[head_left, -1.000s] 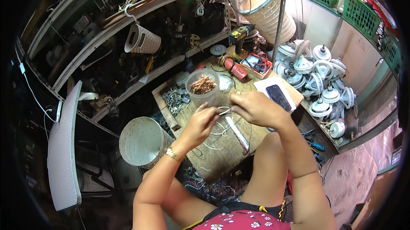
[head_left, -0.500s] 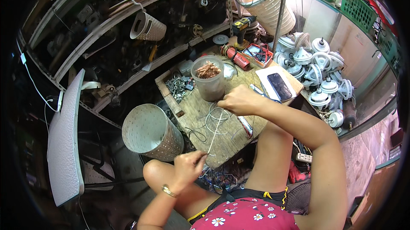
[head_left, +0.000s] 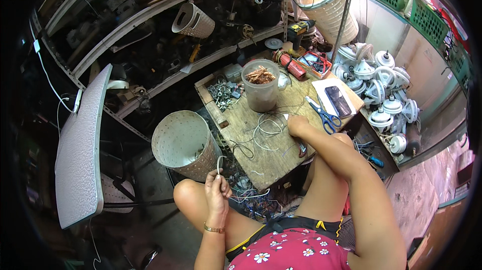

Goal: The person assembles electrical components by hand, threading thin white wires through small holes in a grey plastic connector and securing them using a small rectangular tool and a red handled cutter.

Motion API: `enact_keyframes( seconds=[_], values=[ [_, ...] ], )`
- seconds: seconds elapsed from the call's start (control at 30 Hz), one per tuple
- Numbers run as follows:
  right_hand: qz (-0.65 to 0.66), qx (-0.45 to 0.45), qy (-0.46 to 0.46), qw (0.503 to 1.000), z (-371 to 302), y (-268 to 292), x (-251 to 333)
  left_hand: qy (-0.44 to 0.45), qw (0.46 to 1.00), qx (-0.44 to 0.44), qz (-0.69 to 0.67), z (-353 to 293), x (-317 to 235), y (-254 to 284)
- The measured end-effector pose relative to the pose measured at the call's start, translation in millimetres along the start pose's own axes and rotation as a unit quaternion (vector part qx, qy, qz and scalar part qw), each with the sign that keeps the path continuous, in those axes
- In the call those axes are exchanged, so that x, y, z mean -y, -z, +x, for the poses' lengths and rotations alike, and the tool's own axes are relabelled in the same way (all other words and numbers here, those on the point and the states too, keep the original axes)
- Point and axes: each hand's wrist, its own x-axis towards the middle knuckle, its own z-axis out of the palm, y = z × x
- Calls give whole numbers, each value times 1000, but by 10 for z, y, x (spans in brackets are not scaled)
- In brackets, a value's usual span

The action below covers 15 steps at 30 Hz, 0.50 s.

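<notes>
A short piece of white wire (head_left: 219,163) stands up from my left hand (head_left: 218,189), pinched between thumb and fingers beside the perforated bin. My right hand (head_left: 297,126) is curled down on the worn wooden table (head_left: 281,164), its fingertips largely hidden. Under its wrist shows part of a reddish slim tool (head_left: 302,148), perhaps a cutter; whether I hold it is unclear. Beside that hand lie a loose loop of white wire (head_left: 257,133) and thin dark wires. Blue-handled scissors (head_left: 329,122) lie to its right.
A clear tub (head_left: 261,94) of copper scraps and a tray of metal bits (head_left: 221,94) stand at the back. The perforated bin (head_left: 183,134) is left of the table. A phone (head_left: 339,100) and white motor parts (head_left: 384,94) are right. Tangled wires (head_left: 256,197) lie below.
My left hand has moved off the table edge and tilted up with the wire. My right hand has come nearer, uncovering the scissors. The whole view has shifted slightly.
</notes>
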Motion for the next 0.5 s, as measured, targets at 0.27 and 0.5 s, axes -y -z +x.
enact_keyframes(
  seconds=[0.27, 0.5],
  values=[
    [162, -99, 6, 982, -234, 388, -70, -91, 995, -17, -36, -196, -329, 21],
    [357, -294, 197, 865, -633, 208, 527, -101, 991, -48, 77, -264, -233, -86]
  ],
)
